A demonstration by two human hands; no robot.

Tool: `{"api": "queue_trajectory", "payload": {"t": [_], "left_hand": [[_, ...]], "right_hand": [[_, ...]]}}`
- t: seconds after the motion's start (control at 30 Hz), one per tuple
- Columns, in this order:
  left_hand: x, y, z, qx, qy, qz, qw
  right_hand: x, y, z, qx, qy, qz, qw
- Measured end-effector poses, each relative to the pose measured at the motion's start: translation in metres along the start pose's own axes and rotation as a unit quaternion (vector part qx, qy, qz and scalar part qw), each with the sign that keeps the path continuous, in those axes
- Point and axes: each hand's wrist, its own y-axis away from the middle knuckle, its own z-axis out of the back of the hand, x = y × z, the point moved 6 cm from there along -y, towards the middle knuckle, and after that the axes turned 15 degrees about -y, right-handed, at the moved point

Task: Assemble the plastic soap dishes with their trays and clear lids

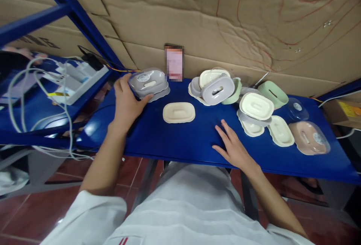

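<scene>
My left hand (126, 100) is curled around the near left side of a grey oval box with a clear domed lid (148, 79), which has a slot in its top. This box rests on a grey scalloped piece (162, 93). A cream oval tray (178, 112) lies on the blue table between my hands. My right hand (234, 147) hovers over or rests on the table's front part, fingers spread, holding nothing. Beyond it is a pile with a grey slotted lid (214, 96) and a cream oval piece (210, 76).
To the right lie stacked cream pieces (257, 106), a cream tray (282, 132), a green slotted piece (273, 94), a clear cover (297, 109) and a pink box with a clear lid (310, 138). A phone (175, 62) leans on the cardboard wall. White cables (39, 98) hang at left.
</scene>
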Motion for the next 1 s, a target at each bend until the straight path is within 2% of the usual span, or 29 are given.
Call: {"api": "queue_trajectory", "payload": {"t": [0.07, 0.1, 0.17, 0.23, 0.3, 0.4, 0.5, 0.57, 0.67, 0.77, 0.83, 0.9, 1.0], "left_hand": [[-0.017, 0.01, 0.01, -0.029, -0.017, -0.029, 0.999], [-0.029, 0.018, 0.012, -0.025, -0.024, -0.055, 0.998], [-0.061, 0.038, 0.003, 0.052, -0.032, -0.153, 0.986], [-0.093, 0.063, -0.013, 0.143, -0.046, -0.254, 0.955], [-0.122, 0.086, -0.026, 0.187, -0.053, -0.328, 0.925], [-0.16, 0.105, -0.038, 0.202, -0.04, -0.412, 0.887], [-0.184, 0.107, -0.048, 0.203, -0.024, -0.47, 0.859], [-0.189, 0.101, -0.052, 0.196, -0.016, -0.484, 0.852], [-0.182, 0.094, -0.051, 0.171, 0.01, -0.492, 0.854], [-0.169, 0.089, -0.04, 0.115, 0.03, -0.483, 0.867], [-0.162, 0.086, -0.035, 0.091, 0.04, -0.468, 0.878], [-0.159, 0.082, -0.035, 0.103, 0.049, -0.462, 0.879], [-0.159, 0.077, -0.042, 0.145, 0.043, -0.478, 0.865]], "right_hand": [[0.001, -0.004, 0.004, 0.001, 0.013, 0.013, 1.0], [0.001, -0.007, 0.008, -0.002, 0.027, 0.022, 0.999], [0.002, -0.019, 0.021, -0.013, 0.071, 0.042, 0.997], [-0.001, -0.037, 0.039, -0.036, 0.126, 0.053, 0.99], [-0.008, -0.062, 0.056, -0.067, 0.172, 0.049, 0.982], [-0.026, -0.101, 0.065, -0.094, 0.208, 0.035, 0.973], [-0.04, -0.125, 0.057, -0.084, 0.207, 0.04, 0.974], [-0.039, -0.126, 0.052, -0.08, 0.192, 0.057, 0.977], [-0.022, -0.106, 0.055, -0.098, 0.16, 0.081, 0.979], [0.002, -0.078, 0.053, -0.094, 0.126, 0.103, 0.982], [0.013, -0.065, 0.043, -0.06, 0.11, 0.117, 0.985], [0.017, -0.059, 0.029, -0.02, 0.102, 0.122, 0.987], [0.016, -0.061, 0.012, 0.021, 0.088, 0.117, 0.989]]}}
